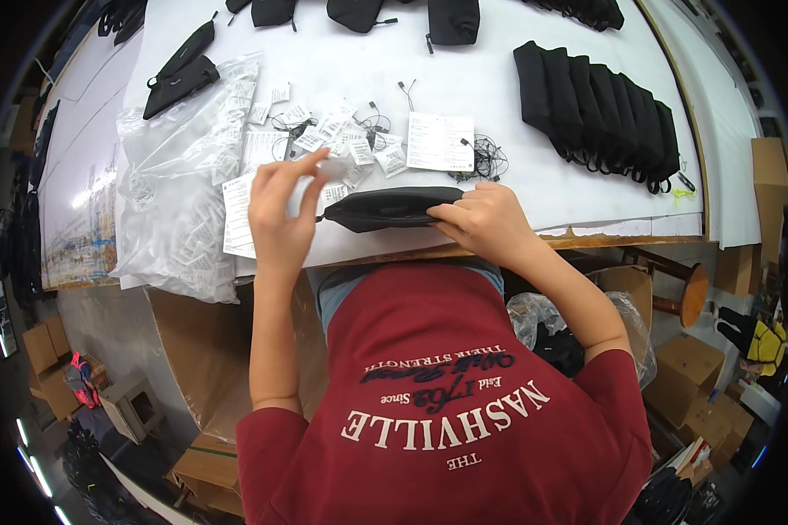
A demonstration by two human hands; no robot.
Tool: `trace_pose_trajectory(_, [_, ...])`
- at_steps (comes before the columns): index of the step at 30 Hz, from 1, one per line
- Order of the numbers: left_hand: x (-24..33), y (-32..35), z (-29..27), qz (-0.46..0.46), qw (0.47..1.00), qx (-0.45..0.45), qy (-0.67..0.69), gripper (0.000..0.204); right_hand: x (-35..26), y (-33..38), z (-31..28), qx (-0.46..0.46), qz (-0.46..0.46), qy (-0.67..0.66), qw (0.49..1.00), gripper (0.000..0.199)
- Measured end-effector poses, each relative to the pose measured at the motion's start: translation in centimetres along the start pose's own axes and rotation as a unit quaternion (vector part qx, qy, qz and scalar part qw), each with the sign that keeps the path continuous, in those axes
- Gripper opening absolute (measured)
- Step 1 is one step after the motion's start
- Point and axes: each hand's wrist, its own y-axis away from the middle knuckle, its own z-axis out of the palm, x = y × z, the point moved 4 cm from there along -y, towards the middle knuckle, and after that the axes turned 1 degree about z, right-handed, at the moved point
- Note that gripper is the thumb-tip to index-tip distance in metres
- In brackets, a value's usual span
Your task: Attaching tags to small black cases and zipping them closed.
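Left hand [282, 203] is raised above the table [499, 79], its thumb and fingers pinched together on a small clear packet [331, 166] that sticks out to the right of the fingertips. Right hand [486, 220] rests at the near edge of the table, fingers closed on the right end of a black pouch [385, 208]. The pouch lies flat and lengthwise along the table edge, stretching from the right hand leftward until its left end sits just below and beside the left hand. The packet hangs just above the pouch's left half, apart from it.

Behind the pouch, a scatter of white tags [341, 136] with thin black strings covers the middle of the table, and a larger white card [440, 141] lies just beyond the right hand beside a tangle of black strings [490, 159]. To the left of the left hand sits a heap of clear plastic bags [184, 175], with a white sheet [238, 214] at its near edge. Two black pouches [181, 74] rest on the far left of the table. A row of black pouches [600, 109] stands overlapped on the right side, well apart from the right hand. More black pouches [359, 12] line the far edge. Below the table, a wooden stool [678, 289] stands to the right.
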Motion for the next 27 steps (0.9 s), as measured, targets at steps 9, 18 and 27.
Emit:
trace_pose_trajectory(9, [-2.1, 5.2, 3.9, -0.225, 0.817, 0.175, 0.501, 0.075, -0.3, -0.9, -3.5, 0.147, 0.103, -0.117, 0.977, 0.017])
trace_pose_trajectory(18, [0.9, 3.4, 7.3, -0.328, 0.655, 0.122, 0.670, 0.044, -2.5, -0.2, -1.4, 0.210, 0.285, -0.251, 0.901, 0.010])
trace_pose_trajectory(27, [2.6, 3.3, 7.8, -0.375, 0.689, -0.099, 0.613, 0.053, 0.6, -1.0, -2.0, 0.219, 0.271, -0.527, 0.775, 0.028])
